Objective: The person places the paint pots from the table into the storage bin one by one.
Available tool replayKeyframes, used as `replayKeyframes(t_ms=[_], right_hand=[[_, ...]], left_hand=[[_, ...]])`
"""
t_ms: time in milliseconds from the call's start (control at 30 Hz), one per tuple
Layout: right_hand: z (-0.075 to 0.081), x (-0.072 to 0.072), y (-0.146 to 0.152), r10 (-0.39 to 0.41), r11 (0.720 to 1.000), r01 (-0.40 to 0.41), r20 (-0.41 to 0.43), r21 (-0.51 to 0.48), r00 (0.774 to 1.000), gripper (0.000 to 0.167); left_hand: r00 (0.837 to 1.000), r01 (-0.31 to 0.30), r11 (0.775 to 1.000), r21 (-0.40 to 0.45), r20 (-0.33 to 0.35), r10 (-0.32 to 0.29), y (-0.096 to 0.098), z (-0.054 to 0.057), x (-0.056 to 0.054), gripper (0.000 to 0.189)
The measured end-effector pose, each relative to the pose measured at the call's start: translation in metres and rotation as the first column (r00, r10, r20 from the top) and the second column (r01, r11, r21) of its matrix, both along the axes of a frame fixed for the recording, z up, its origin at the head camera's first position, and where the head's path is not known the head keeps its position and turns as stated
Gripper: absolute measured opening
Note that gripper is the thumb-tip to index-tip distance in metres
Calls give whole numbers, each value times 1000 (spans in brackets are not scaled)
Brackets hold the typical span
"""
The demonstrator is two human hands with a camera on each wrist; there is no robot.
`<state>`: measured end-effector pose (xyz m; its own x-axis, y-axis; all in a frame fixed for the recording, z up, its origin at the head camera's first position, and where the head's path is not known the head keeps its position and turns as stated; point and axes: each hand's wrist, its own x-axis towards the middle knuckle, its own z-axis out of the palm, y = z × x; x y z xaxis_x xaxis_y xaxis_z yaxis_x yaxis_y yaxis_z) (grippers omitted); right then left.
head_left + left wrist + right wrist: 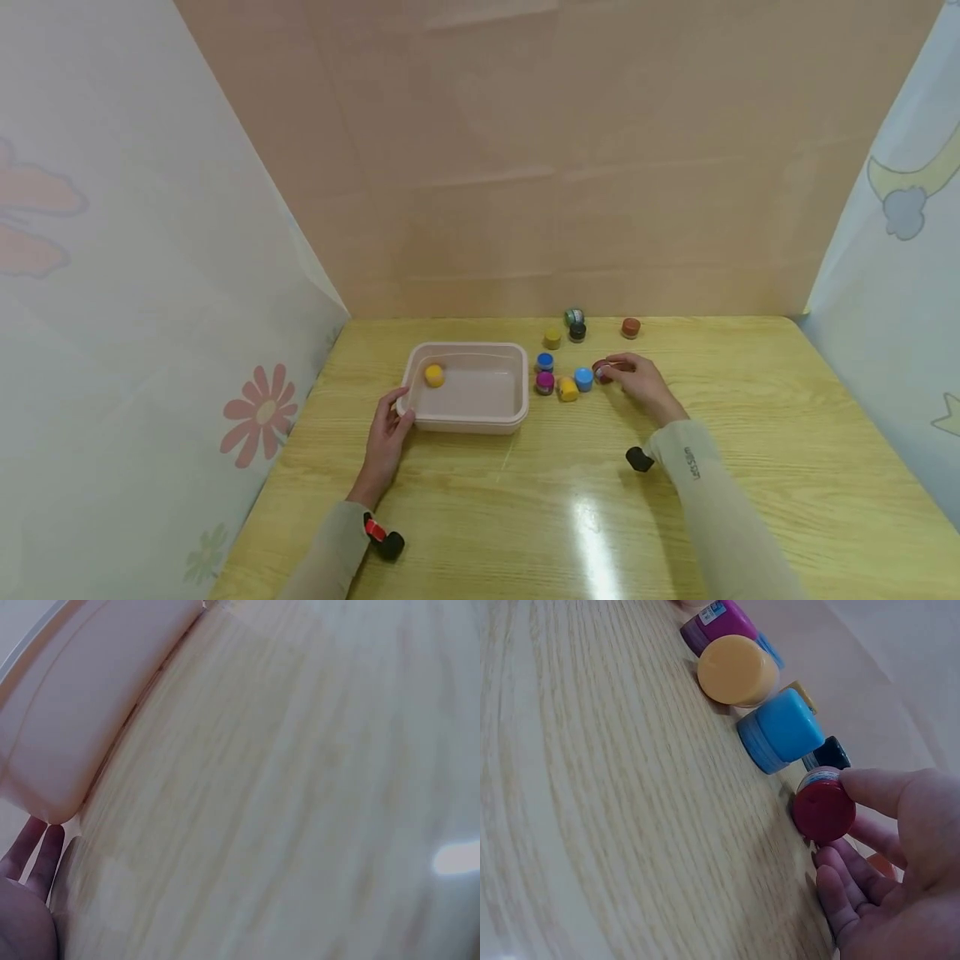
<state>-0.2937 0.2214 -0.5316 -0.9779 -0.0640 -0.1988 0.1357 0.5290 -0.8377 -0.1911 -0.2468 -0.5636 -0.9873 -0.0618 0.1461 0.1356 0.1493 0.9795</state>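
Observation:
At the left front corner of a pale pink plastic tub [468,427], my left hand [386,437] holds the rim between thumb and fingers. Inside the tub sits one yellow-orange paint pot [434,376]. Farther right, my right hand [641,387] pinches a small dark-red lidded paint pot [825,810] between thumb and fingers. Its red lid faces the camera in the right wrist view, tilted on its side close over the table. Right beside it stands a light blue pot [781,731]. A yellow-orange pot [739,671] lies on its side, with a magenta pot [718,626] past it.
Behind these stand a dark blue pot [545,362], a mustard pot [552,337], a black pot [577,332] and a green pot [573,317] on its side. An orange-red pot [631,327] is at the table's back edge, against the brown backdrop [555,208].

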Motion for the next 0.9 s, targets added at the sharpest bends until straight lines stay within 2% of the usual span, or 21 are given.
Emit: replayKeyframes(t_ms=[300, 467, 900], right_hand=[[-3, 3, -4, -26, 999, 27, 19, -44, 999, 49], [-5, 7, -4, -27, 998, 27, 0, -58, 1000, 47], [-2, 4, -1, -41, 998, 41, -4, -45, 999, 48]], left_hand=[[1000, -16, 1000, 4, -4, 16, 0, -2, 2, 43], [1000, 5, 1000, 9, -16, -5, -1, -5, 3, 44], [999, 10, 1000, -14, -34, -11, -2, -5, 1, 45]])
